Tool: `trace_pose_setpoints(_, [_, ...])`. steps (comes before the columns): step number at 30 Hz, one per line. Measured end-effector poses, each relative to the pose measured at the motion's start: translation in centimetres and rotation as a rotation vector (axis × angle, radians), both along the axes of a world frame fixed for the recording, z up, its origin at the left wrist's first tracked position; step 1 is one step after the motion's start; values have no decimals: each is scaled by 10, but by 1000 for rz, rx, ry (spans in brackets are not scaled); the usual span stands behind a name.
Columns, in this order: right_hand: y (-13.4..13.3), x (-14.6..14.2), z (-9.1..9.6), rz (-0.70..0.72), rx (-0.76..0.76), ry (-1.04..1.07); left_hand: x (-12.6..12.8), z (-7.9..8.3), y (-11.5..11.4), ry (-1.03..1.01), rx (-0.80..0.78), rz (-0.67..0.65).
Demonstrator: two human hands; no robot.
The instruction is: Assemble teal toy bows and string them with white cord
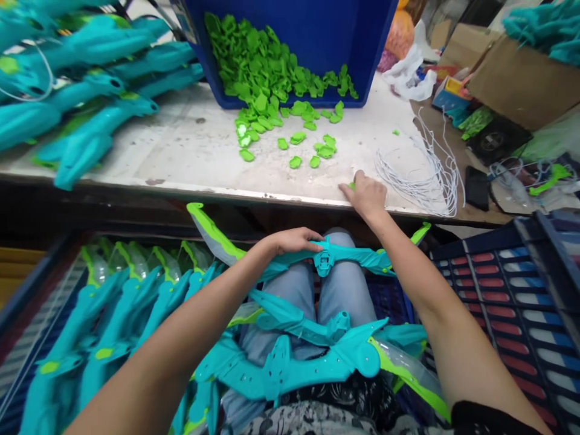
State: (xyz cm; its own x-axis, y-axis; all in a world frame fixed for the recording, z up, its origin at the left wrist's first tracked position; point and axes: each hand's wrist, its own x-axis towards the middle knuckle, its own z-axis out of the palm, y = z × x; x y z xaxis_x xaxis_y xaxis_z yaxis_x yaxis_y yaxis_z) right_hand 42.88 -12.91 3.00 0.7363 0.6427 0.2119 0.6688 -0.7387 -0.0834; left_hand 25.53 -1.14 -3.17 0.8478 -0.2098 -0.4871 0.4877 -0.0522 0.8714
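Observation:
My left hand is closed on a teal toy bow with lime-green tips, which lies across my knees. A slotted square bracket in its middle faces up, just right of my fingers. At the table's front edge, my right hand has its fingers bent round a small green plastic piece, mostly hidden by them. Closer to my body, more teal bow parts rest on my lap, one with a green and clear arm. Loose green pieces lie on the white table beyond my hands.
A blue bin tipped toward me spills green pieces onto the table. Teal bows are piled at the left, with several more in a crate below. White cords lie right of my hand; a dark slatted crate stands at right.

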Motion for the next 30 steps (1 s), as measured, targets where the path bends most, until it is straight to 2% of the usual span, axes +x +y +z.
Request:
trace_pose_setpoints(3, [-1,7,3,-3,66,42,-1,-1,1,-13,7,-7])
trace_pose_setpoints(4, [-7,12,3,58,115,46,-1,-1,2,-7,-1,-6])
trace_pose_setpoints(6, [-18,24,2,269,191,51,-1,-1,2,7,-20,-6])
trace_pose_setpoints(8, [-27,37,0,487,198,78,0,-2,1,7,-27,-6])
trace_pose_setpoints(9, [-30,41,-1,548,186,99,0,-2,1,6,-26,-3])
trace_pose_setpoints(11, [-32,41,-2,567,179,130,1,-3,0,14,-35,3])
trace_pose_setpoints(13, [-37,27,-4,547,218,126,1,-3,0,23,-58,14])
trace_pose_setpoints(15, [-47,1,-10,593,262,108,1,-3,0,3,-52,18])
trace_pose_setpoints(20, [-91,-71,-46,918,205,75,1,-4,0,-23,-35,-7])
trace_pose_setpoints(24, [-106,-94,-73,907,241,-22,1,-5,0,12,-86,-2])
trace_pose_setpoints(30, [-103,-103,-84,784,342,-97,1,-1,0,-114,51,-64])
